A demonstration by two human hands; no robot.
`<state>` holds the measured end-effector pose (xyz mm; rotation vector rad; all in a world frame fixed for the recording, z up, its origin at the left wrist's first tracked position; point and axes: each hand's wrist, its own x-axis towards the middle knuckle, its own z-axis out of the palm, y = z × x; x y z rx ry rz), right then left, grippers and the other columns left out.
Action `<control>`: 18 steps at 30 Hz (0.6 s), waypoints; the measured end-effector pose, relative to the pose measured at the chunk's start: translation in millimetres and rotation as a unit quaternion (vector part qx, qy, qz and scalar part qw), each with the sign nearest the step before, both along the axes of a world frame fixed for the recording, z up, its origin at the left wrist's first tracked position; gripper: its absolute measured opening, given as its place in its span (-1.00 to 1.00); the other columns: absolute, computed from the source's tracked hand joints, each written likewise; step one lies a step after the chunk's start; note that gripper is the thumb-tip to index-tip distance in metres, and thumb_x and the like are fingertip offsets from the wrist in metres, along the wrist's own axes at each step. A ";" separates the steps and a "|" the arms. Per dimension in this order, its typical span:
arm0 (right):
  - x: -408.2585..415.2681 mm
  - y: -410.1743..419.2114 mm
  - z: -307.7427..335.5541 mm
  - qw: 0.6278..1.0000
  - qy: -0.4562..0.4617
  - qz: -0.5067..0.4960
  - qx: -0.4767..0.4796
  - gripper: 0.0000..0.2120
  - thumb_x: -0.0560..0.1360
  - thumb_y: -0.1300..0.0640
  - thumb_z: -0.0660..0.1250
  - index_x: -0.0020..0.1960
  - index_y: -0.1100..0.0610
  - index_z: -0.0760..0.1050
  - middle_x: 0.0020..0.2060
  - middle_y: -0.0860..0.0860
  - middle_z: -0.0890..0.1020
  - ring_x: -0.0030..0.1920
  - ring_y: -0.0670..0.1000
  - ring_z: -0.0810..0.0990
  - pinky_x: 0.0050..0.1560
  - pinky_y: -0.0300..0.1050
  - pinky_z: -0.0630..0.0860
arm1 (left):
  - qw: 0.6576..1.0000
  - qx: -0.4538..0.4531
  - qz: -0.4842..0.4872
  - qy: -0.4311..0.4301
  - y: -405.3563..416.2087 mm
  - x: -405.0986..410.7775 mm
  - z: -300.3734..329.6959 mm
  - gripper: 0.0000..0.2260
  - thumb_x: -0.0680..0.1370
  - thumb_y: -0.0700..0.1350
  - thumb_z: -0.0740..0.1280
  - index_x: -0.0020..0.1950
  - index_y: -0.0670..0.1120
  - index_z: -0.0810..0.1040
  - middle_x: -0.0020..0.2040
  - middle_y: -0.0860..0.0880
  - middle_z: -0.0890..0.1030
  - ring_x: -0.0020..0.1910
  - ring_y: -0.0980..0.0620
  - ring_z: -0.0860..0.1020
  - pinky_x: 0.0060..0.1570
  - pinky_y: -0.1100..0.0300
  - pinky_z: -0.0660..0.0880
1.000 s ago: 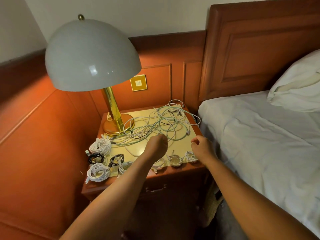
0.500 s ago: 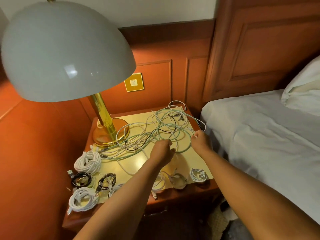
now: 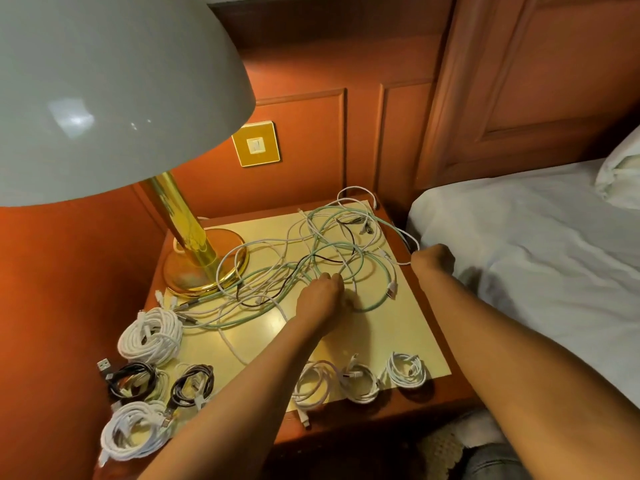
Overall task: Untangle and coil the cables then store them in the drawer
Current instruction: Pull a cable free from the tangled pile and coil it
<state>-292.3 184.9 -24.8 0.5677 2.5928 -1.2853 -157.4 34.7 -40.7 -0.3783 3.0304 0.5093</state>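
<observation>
A tangle of white, pale green and black cables [image 3: 322,251] lies across the back of the nightstand top [image 3: 408,327]. My left hand [image 3: 323,296] reaches into the tangle's front edge, fingers curled among the strands. My right hand [image 3: 434,259] is at the nightstand's right edge and pinches a white cable that runs back into the tangle. Several coiled cables sit along the front: white coils [image 3: 150,336], [image 3: 133,433] and black coils [image 3: 133,377], [image 3: 194,384] at left, small white coils [image 3: 362,381], [image 3: 407,370] at right. The drawer is hidden below the top.
A brass lamp [image 3: 188,223] with a large white dome shade [image 3: 104,91] stands at the back left and overhangs the top. A bed with white sheets [image 3: 536,258] and a pillow [image 3: 620,174] lies close on the right. Wood panelling with a gold wall switch [image 3: 256,144] is behind.
The view has moved closer and lower. My right hand has pulled a white cable out to the nightstand's right edge. My left hand has pushed further into the tangle.
</observation>
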 end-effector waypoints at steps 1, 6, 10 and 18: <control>1.1 1.3 1.3 1.000 -0.001 -0.005 -0.019 -0.60 0.59 0.20 0.22 0.37 0.36 0.33 0.29 0.28 0.48 0.28 0.26 0.50 0.24 0.09 0.51 | 1.000 0.004 0.004 0.000 0.3 0.2 0.1 -0.78 0.59 -0.05 0.26 0.16 -0.15 0.48 0.08 -0.15 0.51 -0.02 -0.13 0.49 -0.05 0.00 0.52; 18.2 1.4 16.8 0.982 0.045 -0.022 -0.182 -0.80 0.56 0.28 0.21 0.15 0.30 0.49 -0.22 0.17 0.61 -0.37 0.01 0.50 -0.37 -0.21 0.47 | 0.996 0.078 0.049 0.008 6.2 7.6 9.9 -0.71 0.58 -0.06 0.28 0.28 -0.10 0.48 0.17 -0.12 0.52 0.08 -0.11 0.51 0.05 0.00 0.52; 57.1 -2.2 46.4 0.939 0.120 -0.012 -0.322 -0.71 0.55 0.36 0.21 0.20 0.07 0.39 -0.25 0.13 0.58 -0.37 -0.01 0.49 -0.42 -0.23 0.44 | 0.979 0.171 0.105 0.045 14.4 21.8 33.8 -0.75 0.61 -0.04 0.25 0.21 -0.12 0.55 0.13 -0.11 0.60 0.08 -0.09 0.55 0.06 0.03 0.52; 163.3 -14.2 80.7 0.908 0.166 0.079 -0.377 -0.89 0.57 0.25 0.26 0.01 0.14 0.57 -0.28 0.06 0.63 -0.29 -0.05 0.56 -0.34 -0.20 0.50 | 0.780 0.560 0.212 0.183 40.2 82.6 99.6 -0.74 0.64 0.00 0.22 -0.02 -0.15 0.60 -0.12 -0.04 0.62 -0.17 0.03 0.53 -0.16 0.14 0.40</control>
